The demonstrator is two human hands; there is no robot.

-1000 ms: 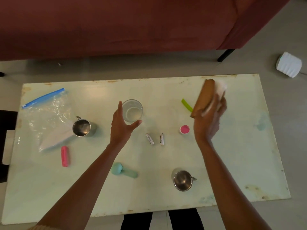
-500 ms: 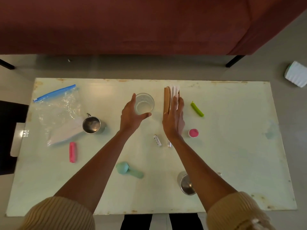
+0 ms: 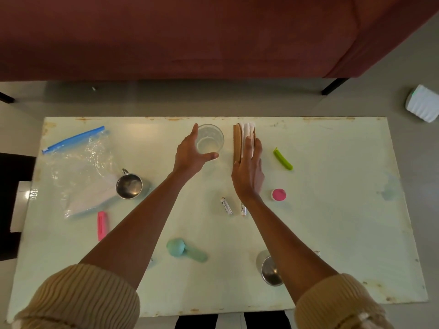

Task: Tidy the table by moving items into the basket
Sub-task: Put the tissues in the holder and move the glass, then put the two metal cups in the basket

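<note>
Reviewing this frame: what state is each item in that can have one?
Clear glass: upright, left hand cupped round it.
Napkin holder: standing, holding napkins, right hand flat against it.
Zip bag: lying flat.
Far steel mug: upright, empty.
Near steel mug: upright, half hidden.
Pink-lidded jar: lid on.

loc: home, living rm | evid: dark-red sofa (image 3: 190, 36) beyond fingers (image 3: 258, 148); low coffee table (image 3: 332, 210) under them; steel mug (image 3: 129, 187) left of them; grey floor (image 3: 213, 98) past fingertips
</note>
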